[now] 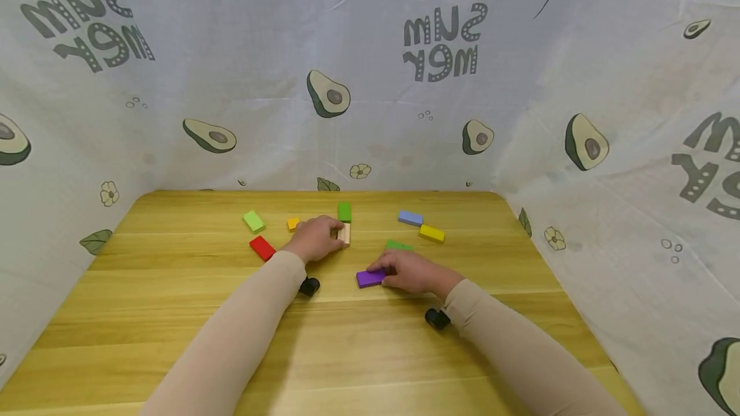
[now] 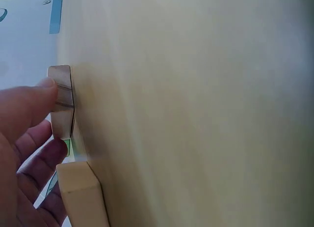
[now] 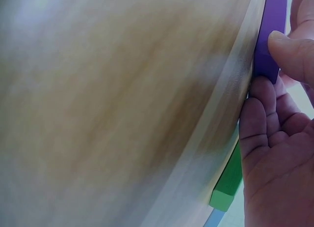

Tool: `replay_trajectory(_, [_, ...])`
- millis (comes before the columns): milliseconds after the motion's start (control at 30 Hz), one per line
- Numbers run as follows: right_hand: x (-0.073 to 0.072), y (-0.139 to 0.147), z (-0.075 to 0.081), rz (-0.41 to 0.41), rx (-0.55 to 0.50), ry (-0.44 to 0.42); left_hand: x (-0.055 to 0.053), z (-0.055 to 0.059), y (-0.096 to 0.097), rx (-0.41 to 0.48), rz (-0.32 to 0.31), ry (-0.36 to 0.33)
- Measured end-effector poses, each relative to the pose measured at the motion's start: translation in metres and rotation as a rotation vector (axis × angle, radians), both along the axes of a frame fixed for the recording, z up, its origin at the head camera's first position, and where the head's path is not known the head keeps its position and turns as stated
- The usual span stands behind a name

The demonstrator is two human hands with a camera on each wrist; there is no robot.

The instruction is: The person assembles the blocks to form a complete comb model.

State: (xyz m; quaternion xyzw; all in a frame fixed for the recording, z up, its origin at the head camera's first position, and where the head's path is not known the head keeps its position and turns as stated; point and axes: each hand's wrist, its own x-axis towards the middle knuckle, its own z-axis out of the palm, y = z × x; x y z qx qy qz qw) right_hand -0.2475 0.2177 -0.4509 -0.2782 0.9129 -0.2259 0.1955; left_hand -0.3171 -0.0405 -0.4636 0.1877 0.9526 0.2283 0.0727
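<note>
My left hand (image 1: 317, 238) grips a plain wooden block (image 1: 346, 234) between thumb and fingers. In the left wrist view the thumb lies against this wooden block (image 2: 62, 109), which has dark grain lines. Just beyond it lies a dark green block (image 1: 344, 212). With my right hand (image 1: 409, 271) I hold a purple block (image 1: 370, 278) by its right end. The right wrist view has the thumb on one side of the purple block (image 3: 271, 35) and fingertips at its end. A green block (image 1: 399, 246) lies right behind that hand, partly hidden.
Left of the left hand are an orange block (image 1: 293, 224), a red block (image 1: 263, 248) and a lime green block (image 1: 253, 221). A blue block (image 1: 410, 217) and a yellow block (image 1: 431, 234) lie at the back right. A patterned cloth (image 1: 381, 146) hangs around the wooden table (image 1: 347, 352).
</note>
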Motion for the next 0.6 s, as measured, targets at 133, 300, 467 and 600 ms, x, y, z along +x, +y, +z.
replay_trajectory(133, [0.0007, -0.0003, -0.0001, -0.007, -0.002, -0.005, 0.001, -0.0009, 0.0014, -0.001, 0.019, 0.006])
replay_trajectory(300, [0.0005, -0.0004, -0.0012, -0.01, -0.004, -0.009, 0.0004, -0.0027, 0.0027, -0.007, 0.039, 0.014])
replay_trajectory(467, [0.0009, -0.001, -0.0008, -0.012, 0.001, -0.003, -0.0006, -0.0032, 0.0035, -0.013, 0.051, 0.013])
replay_trajectory(600, [0.0017, -0.0014, 0.0006, -0.009, 0.005, 0.004, -0.0005, -0.0029, 0.0036, -0.015, 0.056, 0.006])
